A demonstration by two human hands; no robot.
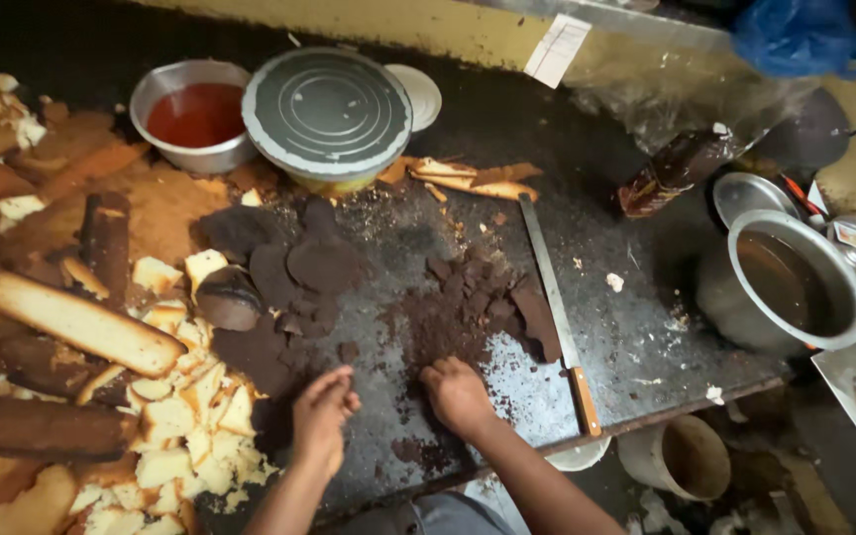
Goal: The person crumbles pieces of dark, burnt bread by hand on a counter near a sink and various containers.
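Right hand: your right hand (456, 394) is pressing down on the dark metal table (636, 337), fingers curled together over loose crumbs and gripping nothing solid (it is closing on crumbs at most).
Left hand: your left hand (322, 408) is resting just beside it, fingers bunched and pointing down at the table; whether it is pinching anything I cannot tell.
Chocolate crumb heap: the chocolate crumb heap (473, 307) is lying directly ahead of your right hand, touching its knuckles and spreading away from you, so your right hand is the nearer one.
Dark cake slabs: the dark cake slabs (289, 267) are sitting ahead of your left hand, a little to its left.
Long knife: the long knife (557, 307) is lying to the right of the heap, its long axis running away from you, wooden handle toward you, close to your right wrist.
Pale cake pieces: the pale cake pieces (185, 396) are piling up along your left.
Farther off: a red sauce bowl (195, 117) and a round lidded tin (327, 114) are standing at the back, a steel pot (790, 282) at the far right.
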